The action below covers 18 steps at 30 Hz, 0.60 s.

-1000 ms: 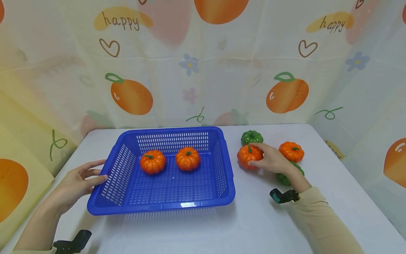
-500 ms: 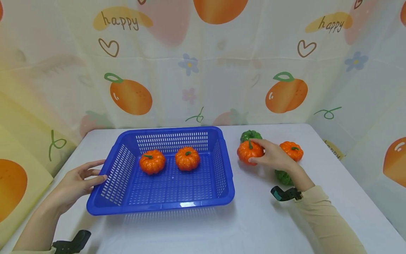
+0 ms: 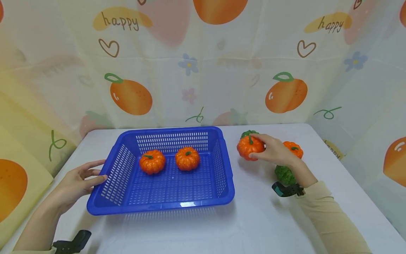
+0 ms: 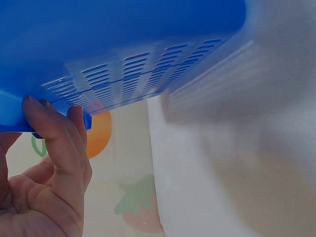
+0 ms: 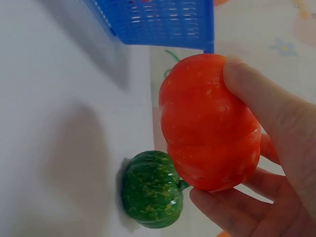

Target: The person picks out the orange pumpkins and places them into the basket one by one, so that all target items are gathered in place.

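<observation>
My right hand (image 3: pixel 275 151) grips an orange toy pumpkin (image 3: pixel 248 148) between thumb and fingers, to the right of the blue basket (image 3: pixel 165 207). In the right wrist view that pumpkin (image 5: pixel 207 123) is held off the white table, its shadow lying apart from it. A green pumpkin (image 5: pixel 152 190) stands behind it. On the basket's left rim, my left hand (image 3: pixel 79 180) holds on with thumb and fingers; the left wrist view shows those fingers (image 4: pixel 54 128) under the rim. Two orange pumpkins, a left one (image 3: pixel 152 162) and a right one (image 3: pixel 187 159), sit inside the basket.
Beyond my right wrist lies another orange pumpkin (image 3: pixel 295 149), partly covered by the hand. A second green pumpkin (image 3: pixel 284 175) is under the forearm. The white table (image 3: pixel 253 225) ends at a patterned cloth backdrop (image 3: pixel 203 70).
My right hand has lifted the orange pumpkin upward from the table, and it now hides more of the green one behind. The left hand and the basket have stayed in place.
</observation>
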{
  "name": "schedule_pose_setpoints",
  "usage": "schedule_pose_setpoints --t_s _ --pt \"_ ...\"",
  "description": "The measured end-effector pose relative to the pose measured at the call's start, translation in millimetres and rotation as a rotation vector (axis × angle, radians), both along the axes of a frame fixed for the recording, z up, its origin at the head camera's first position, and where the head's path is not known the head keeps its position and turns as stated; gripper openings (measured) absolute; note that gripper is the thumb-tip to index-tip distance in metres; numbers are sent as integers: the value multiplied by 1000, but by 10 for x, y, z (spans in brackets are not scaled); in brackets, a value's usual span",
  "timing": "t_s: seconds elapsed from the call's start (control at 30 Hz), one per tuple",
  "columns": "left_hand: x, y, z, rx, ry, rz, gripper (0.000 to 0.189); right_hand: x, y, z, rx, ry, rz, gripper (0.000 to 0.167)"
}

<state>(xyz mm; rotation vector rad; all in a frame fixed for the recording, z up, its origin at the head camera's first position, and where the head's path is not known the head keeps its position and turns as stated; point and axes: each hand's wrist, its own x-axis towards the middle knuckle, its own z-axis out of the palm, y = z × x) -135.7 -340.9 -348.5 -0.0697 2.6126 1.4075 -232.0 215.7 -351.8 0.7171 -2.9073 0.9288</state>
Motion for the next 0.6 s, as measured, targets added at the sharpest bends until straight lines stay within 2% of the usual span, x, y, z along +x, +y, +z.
schedule_pose_setpoints --t_s 0.6 --pt "-1 8 -9 -23 -5 7 70 -54 -47 237 -13 40 23 71"
